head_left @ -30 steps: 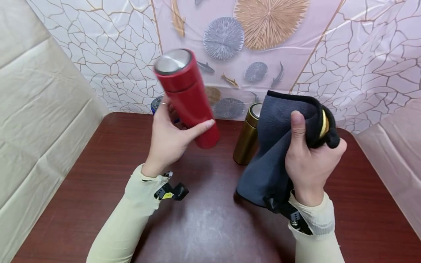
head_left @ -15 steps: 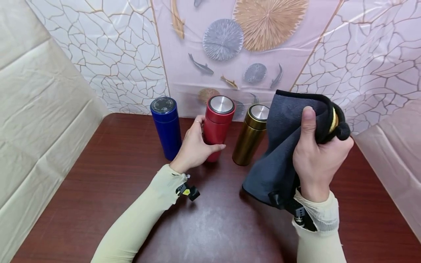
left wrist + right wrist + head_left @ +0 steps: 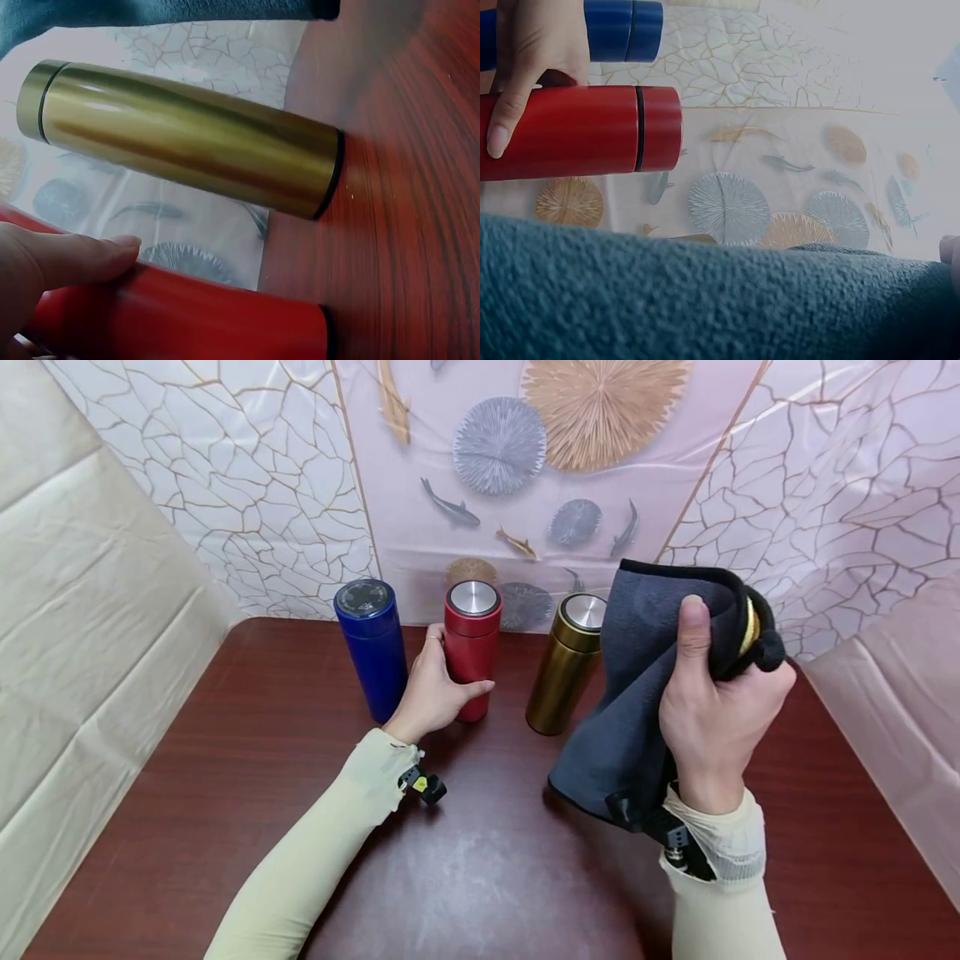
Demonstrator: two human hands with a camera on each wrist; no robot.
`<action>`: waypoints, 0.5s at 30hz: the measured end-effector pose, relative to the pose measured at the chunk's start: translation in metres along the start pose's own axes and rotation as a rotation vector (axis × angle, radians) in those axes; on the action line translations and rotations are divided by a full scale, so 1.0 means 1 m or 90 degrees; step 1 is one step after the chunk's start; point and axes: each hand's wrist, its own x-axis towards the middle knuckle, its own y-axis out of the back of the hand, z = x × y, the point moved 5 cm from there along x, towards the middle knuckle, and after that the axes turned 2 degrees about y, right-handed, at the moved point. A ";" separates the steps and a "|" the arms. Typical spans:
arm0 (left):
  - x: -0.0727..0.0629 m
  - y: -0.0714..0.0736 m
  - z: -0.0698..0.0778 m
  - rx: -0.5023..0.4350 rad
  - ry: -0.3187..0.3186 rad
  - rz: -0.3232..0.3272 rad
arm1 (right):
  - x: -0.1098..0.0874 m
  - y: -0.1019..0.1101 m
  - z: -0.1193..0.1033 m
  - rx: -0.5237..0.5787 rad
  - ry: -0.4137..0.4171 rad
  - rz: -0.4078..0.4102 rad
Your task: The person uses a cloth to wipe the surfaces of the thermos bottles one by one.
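Observation:
A red thermos flask (image 3: 472,639) with a steel-topped lid stands upright on the table. My left hand (image 3: 435,689) grips its body from the left, thumb across the front; the thumb also shows against the red in the left wrist view. Raised at the right, my right hand (image 3: 716,718) holds a dark grey cloth (image 3: 630,693) with black edging and a bit of yellow at its fold, thumb up. The cloth hangs down and fills the lower part of the right wrist view. Its fingers behind the cloth are hidden.
A blue thermos flask (image 3: 372,652) stands left of the red one, partly behind my left hand. A gold thermos flask (image 3: 566,668) stands to the right, close to the cloth. The dark red wooden table (image 3: 465,877) meets a patterned backdrop (image 3: 498,447) at its far edge.
My left hand has brought the red thermos flask down from the air to the table, between the blue and gold ones, then slightly left. My right hand still holds the cloth up, hardly moved.

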 end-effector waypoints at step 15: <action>-0.040 0.011 0.077 0.087 -0.331 0.262 | 0.002 0.004 -0.002 0.000 -0.004 0.035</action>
